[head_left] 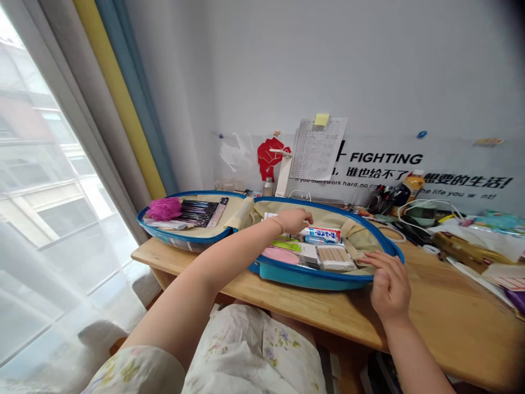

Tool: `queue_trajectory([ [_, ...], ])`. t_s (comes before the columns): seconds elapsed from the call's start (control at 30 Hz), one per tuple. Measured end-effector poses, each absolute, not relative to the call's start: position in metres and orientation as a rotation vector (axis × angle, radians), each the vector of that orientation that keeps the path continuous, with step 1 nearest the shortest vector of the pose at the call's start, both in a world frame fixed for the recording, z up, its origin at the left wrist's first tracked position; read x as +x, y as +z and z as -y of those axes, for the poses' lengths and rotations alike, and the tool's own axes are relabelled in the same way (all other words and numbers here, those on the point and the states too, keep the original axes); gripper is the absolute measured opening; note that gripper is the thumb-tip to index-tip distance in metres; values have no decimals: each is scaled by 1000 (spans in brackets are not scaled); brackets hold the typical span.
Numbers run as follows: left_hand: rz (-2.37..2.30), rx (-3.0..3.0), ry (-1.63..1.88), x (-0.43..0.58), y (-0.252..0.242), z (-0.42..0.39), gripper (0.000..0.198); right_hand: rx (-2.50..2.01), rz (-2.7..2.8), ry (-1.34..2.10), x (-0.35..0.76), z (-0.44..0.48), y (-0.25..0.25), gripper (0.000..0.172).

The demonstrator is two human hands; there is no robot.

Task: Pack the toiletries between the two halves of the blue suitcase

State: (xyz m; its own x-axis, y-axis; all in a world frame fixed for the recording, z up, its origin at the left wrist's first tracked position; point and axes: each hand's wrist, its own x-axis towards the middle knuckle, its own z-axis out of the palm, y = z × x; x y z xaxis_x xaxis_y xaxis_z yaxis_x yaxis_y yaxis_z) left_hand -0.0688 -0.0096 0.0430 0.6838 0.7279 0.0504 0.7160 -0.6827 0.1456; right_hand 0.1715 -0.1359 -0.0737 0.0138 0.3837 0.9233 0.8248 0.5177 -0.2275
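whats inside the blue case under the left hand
The blue case holds a blue-and-white box, a box of cotton swabs and a pink item; what lies beneath the left hand is covered.

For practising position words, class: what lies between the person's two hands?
Head view: a cotton-swab box and a blue-and-white packet lie between the left hand and right hand, inside the blue case.

I am seeing probably a home study: a wooden desk is standing by sheer curtains, below a slogan sign.

The clear wall panel reads "FIGHTING" above "谁也给不了" and "想要的生活!"
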Motion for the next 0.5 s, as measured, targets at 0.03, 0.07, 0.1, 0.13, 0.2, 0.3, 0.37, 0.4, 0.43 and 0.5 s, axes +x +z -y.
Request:
queue_trajectory([
  [0.03,-1226,2767,213,-77,47,8,28,-1049,1595,-476,172,136,-74,36],
  [0.07,-1268,2754,266,-88,51,6,28,-1037,1597,-481,173,135,-75,35],
  [0.1,-1323,2735,314,-101,55,3,29,-1025,1602,-485,174,135,-76,35],
  [0.13,-1395,2709,352,-117,59,0,31,-1016,1608,-489,174,135,-76,35],
  [0.2,-1601,2624,398,-156,65,-5,34,-1019,1618,-492,175,134,-76,34],
  [0.3,-2018,2398,385,-226,68,-8,38,-1025,1616,-489,174,134,-75,34],
  [0.37,-2302,2198,368,-275,66,-2,39,-1017,1603,-491,173,134,-74,34],
  [0.4,-2433,2093,364,-298,64,3,39,-1012,1600,-494,173,134,-74,34],
  [0.43,-2554,1986,369,-320,62,8,41,-1013,1597,-495,173,134,-74,35],
  [0.5,-2723,1807,364,-356,59,19,52,-1029,1589,-493,172,134,-74,37],
])
